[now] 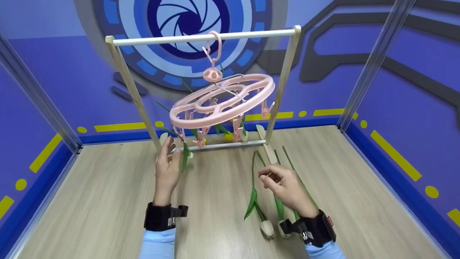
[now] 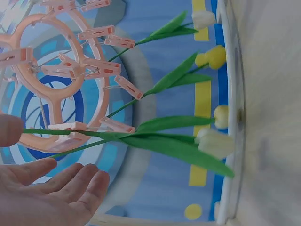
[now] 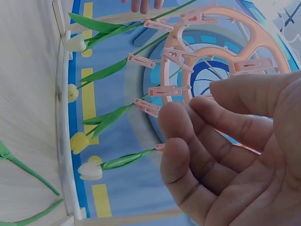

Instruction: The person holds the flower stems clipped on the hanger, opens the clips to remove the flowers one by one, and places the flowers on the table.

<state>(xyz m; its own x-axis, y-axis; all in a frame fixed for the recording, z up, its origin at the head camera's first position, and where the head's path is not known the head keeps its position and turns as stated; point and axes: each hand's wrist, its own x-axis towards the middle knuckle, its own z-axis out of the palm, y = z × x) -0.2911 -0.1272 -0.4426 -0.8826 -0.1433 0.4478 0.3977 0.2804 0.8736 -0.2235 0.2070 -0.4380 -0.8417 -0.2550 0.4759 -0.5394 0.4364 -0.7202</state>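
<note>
A round pink clip hanger (image 1: 215,120) hangs tilted from a white rod, with pink clothes pegs below its ring. Several artificial tulips dangle from the pegs, heads down, among them a yellow tulip (image 3: 80,142) and a white tulip (image 3: 90,170). My left hand (image 1: 167,167) is beside the left end of the hanger, fingers extended and holding nothing. Close to its fingers, a nearer white tulip (image 2: 214,143) hangs from a peg. My right hand (image 1: 285,185) hovers over the table on the right, fingers loosely curled around nothing.
White tulips (image 1: 267,228) lie on the wooden table (image 1: 215,216) under and beside the right hand, stems pointing away. The rod (image 1: 161,40) sits on a wooden frame with side posts (image 1: 284,81) and flat feet. Blue printed panels surround the table.
</note>
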